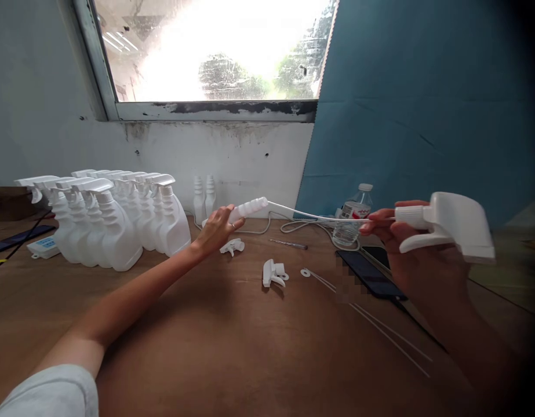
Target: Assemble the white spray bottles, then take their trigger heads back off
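My left hand (220, 227) is wrapped round a white spray bottle (250, 206), tilted so its open neck points right; most of its body is hidden behind the hand. My right hand (406, 243) holds a white trigger sprayer head (456, 223) with its thin dip tube (310, 216) stretching left. The tube's far end meets the bottle's mouth; how far inside it reaches I cannot tell. On the table between the hands lie a loose sprayer head (273, 273) and, farther back, another sprayer head (232, 247). Thin tubes (380, 324) and a small white ring (305, 273) rest below my right hand.
Assembled spray bottles (119, 231) stand in rows at the left, beside a white box (43, 247). Two bottles without heads (210, 191) stand by the wall. A screwdriver (288, 244), a clear water bottle (354, 215), a phone (371, 275) and cables occupy the table's right side.
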`<state>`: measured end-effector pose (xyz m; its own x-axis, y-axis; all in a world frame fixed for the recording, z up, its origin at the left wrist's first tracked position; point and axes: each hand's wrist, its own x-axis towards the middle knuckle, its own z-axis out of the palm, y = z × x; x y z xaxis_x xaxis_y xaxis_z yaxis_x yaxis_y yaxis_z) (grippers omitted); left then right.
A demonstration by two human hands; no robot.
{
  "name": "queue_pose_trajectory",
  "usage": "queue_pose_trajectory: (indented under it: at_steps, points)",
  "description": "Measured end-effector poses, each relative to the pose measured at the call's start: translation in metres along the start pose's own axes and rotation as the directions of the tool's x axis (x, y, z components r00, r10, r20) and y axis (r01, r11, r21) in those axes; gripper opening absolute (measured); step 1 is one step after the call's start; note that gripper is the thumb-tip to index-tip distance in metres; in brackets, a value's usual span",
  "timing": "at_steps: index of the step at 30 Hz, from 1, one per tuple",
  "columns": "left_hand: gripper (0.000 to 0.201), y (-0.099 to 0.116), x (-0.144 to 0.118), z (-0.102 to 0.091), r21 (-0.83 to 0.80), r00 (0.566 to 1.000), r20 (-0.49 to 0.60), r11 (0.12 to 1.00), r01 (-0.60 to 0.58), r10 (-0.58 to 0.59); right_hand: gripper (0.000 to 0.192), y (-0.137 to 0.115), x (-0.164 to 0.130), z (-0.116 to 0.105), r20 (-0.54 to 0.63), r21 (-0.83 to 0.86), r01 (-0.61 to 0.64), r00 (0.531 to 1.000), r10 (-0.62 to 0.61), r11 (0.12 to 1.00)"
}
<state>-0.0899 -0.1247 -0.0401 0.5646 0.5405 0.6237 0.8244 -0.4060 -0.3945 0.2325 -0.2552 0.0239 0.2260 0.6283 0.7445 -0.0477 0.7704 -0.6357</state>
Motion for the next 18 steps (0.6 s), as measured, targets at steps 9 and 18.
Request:
queue_pose_trajectory:
  at_steps: [9, 18]
  points:
    - [0.03, 0.01, -0.028, -0.029, -0.092, 0.982, -0.127, 0.984, -0.152, 0.139, 0.022, 0.008, 0.002, 0.003, 0.106, -0.003, -0.127, 0.986, 0.127, 0.992]
    - [0.031, 0.063, -0.05, -0.086, -0.61, 0.95, -0.298, 0.748, -0.263, 0.091, 0.03, -0.006, 0.001, 0.06, 0.406, -0.147, -0.241, 0.87, 0.28, 0.959]
